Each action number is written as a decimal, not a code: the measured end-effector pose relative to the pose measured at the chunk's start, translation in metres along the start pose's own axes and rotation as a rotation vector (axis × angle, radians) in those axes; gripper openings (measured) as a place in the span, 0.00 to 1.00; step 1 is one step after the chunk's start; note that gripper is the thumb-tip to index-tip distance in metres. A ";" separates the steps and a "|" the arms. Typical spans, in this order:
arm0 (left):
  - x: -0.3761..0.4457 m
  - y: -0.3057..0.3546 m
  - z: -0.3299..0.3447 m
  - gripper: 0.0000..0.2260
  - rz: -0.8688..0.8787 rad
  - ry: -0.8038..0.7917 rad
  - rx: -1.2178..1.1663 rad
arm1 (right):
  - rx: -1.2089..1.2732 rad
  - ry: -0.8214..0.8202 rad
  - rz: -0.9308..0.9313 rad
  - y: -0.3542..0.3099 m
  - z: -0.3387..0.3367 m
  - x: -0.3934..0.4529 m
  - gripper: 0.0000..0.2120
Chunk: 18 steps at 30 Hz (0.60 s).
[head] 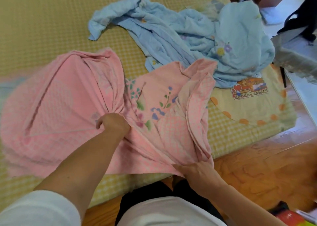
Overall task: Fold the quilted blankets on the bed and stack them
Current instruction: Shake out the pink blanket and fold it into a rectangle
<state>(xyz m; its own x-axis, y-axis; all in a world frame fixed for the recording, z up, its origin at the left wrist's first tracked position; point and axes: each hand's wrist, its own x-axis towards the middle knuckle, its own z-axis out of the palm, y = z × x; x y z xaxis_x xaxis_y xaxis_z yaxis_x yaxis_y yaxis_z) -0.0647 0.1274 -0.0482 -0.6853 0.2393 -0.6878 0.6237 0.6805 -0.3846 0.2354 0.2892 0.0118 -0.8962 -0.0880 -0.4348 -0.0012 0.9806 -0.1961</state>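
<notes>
A pink quilted blanket point(56, 109) with a flower print lies rumpled across the near side of the bed point(34, 28). My left hand point(114, 123) grips a bunched fold near the blanket's middle. At the bed's front edge my right hand point(197, 170) pinches the blanket's near right hem. Behind it, a light blue quilted blanket point(197, 32) lies crumpled and unfolded toward the back right of the bed.
The bed has a yellow checked cover, and a cream pillow point(253, 102) with a printed picture sits at its right end. Wooden floor point(260, 172) runs along the right. A dark bag point(301, 25) and furniture stand at the far right.
</notes>
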 end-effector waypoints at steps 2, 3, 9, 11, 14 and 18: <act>0.019 -0.013 -0.002 0.22 -0.093 0.042 -0.221 | 0.049 0.047 0.062 0.002 -0.003 -0.002 0.30; 0.026 -0.019 -0.003 0.23 -0.131 0.045 -0.304 | 0.102 0.058 0.088 0.002 -0.002 -0.003 0.29; 0.052 -0.080 -0.023 0.22 -0.189 0.237 -0.370 | 0.154 -0.038 0.234 0.003 0.001 -0.015 0.23; 0.049 -0.109 -0.046 0.20 -0.156 0.401 -0.321 | 0.123 0.010 0.248 0.000 -0.002 -0.007 0.25; 0.030 -0.154 -0.085 0.21 -0.182 0.664 -0.434 | 0.158 0.188 0.213 -0.002 -0.012 0.016 0.30; 0.021 -0.259 -0.080 0.30 -0.517 0.906 -0.771 | 0.067 0.125 0.259 -0.003 -0.017 0.024 0.33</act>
<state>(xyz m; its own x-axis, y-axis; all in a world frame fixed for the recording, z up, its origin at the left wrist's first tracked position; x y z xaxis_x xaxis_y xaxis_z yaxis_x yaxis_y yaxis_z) -0.2707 0.0111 0.0864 -0.9780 0.0049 0.2085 0.0435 0.9825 0.1809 0.2062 0.2874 0.0172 -0.9108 0.1899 -0.3666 0.2600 0.9536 -0.1518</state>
